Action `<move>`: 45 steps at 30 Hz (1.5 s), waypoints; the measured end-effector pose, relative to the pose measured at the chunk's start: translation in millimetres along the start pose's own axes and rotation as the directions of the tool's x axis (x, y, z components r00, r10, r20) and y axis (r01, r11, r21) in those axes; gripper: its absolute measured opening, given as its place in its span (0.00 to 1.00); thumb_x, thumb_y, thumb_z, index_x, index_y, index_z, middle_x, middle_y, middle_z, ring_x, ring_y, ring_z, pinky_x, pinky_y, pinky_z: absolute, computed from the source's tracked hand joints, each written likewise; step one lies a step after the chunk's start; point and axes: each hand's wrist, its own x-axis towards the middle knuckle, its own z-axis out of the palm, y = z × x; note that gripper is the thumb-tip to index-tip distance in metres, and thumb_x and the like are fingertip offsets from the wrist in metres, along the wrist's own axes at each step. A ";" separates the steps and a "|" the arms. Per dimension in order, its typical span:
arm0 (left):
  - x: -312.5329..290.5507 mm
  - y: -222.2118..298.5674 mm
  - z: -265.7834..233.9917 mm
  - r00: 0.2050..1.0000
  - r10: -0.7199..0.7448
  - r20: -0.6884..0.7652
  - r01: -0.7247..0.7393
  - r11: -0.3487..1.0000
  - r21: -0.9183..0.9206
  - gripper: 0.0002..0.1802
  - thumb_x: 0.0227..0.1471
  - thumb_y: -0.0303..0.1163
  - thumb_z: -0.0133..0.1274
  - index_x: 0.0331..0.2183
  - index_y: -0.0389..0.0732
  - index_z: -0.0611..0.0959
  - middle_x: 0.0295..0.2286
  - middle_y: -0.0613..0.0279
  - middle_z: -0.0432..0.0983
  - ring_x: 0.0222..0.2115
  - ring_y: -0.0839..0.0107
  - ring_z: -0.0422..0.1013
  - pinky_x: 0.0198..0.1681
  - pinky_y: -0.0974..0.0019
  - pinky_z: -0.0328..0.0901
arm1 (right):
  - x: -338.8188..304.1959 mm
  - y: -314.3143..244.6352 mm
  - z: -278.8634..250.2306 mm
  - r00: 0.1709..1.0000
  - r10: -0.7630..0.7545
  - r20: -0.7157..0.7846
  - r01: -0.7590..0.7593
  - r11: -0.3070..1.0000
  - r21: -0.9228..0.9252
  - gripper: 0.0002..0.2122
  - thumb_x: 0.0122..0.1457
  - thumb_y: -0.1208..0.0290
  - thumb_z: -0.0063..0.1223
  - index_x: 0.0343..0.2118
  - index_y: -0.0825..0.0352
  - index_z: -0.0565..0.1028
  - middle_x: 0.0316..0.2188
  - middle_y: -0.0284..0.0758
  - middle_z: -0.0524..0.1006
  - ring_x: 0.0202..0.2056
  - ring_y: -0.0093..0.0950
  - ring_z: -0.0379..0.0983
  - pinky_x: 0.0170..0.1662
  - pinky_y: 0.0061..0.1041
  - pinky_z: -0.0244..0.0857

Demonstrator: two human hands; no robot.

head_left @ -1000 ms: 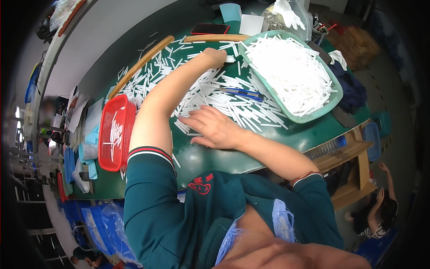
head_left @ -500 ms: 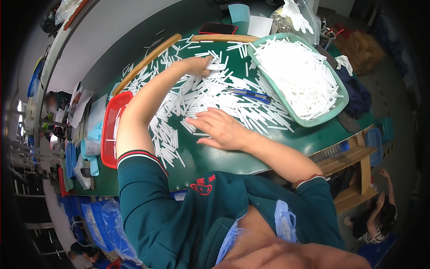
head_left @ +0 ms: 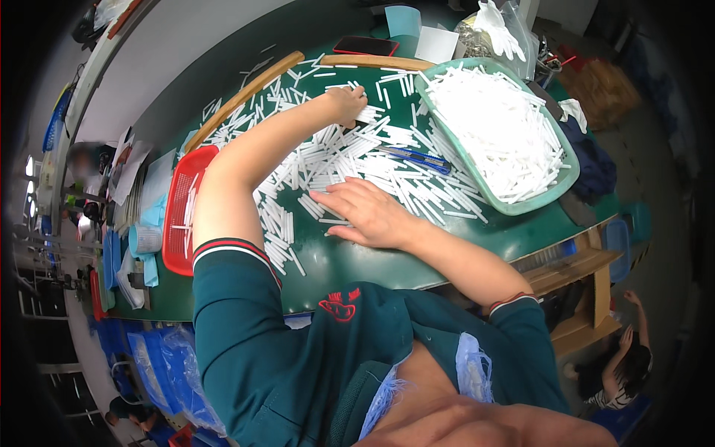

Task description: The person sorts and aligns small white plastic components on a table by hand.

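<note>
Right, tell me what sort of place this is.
Probably a factory or workshop: many white sticks lie loose on a green table, and more fill a green basket, while a red basket holds a few.

My left grip (head_left: 345, 106) is over loose white sticks (head_left: 328, 158) on the green desk (head_left: 339, 270); my right grip (head_left: 372, 213) sits palm-down at their near edge, a blue cutter (head_left: 418, 158) beyond it.

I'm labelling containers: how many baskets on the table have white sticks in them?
2: a red basket on the left, partly covered by the left arm, and a larger green basket on the right. Others may be hidden behind the person.
</note>
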 end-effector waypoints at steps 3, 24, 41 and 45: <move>1.7 7.9 -5.8 1.000 -0.022 0.011 0.022 1.000 0.004 0.22 0.40 0.33 0.55 0.39 0.34 0.74 0.38 0.49 0.71 0.44 0.60 0.66 0.39 0.57 0.66 | 1.2 -1.2 -0.6 1.000 0.012 0.010 -0.012 1.000 0.023 0.31 0.45 0.65 0.59 0.54 0.63 0.61 0.40 0.39 0.70 0.43 0.36 0.66 0.52 0.37 0.55; -81.1 19.9 34.5 0.904 -0.358 0.234 -0.226 -0.865 -0.449 0.10 0.51 0.26 0.48 0.37 0.32 0.74 0.32 0.53 0.75 0.30 0.67 0.75 0.30 0.68 0.74 | 34.3 29.2 -4.8 0.951 0.253 -0.177 -0.262 0.965 -0.027 0.49 0.37 0.53 0.66 0.58 0.71 0.48 0.56 0.51 0.54 0.57 0.43 0.52 0.58 0.34 0.48; -95.6 48.8 26.8 0.939 -0.327 0.110 -0.163 -0.701 -0.694 0.19 0.49 0.33 0.50 0.44 0.36 0.73 0.38 0.56 0.72 0.39 0.68 0.69 0.31 0.62 0.68 | 72.0 76.1 -4.8 0.994 0.033 0.109 -0.015 0.986 -0.165 0.55 0.31 0.49 0.66 0.58 0.74 0.46 0.57 0.52 0.50 0.59 0.43 0.47 0.59 0.34 0.46; -92.6 39.2 45.3 0.914 -0.378 0.146 -0.082 -0.526 -0.846 0.23 0.49 0.34 0.51 0.47 0.39 0.70 0.44 0.62 0.68 0.44 0.70 0.65 0.41 0.61 0.65 | 74.8 82.2 -6.3 0.998 -0.016 0.069 0.027 0.987 -0.160 0.49 0.35 0.51 0.65 0.55 0.77 0.51 0.57 0.53 0.52 0.59 0.45 0.47 0.60 0.34 0.44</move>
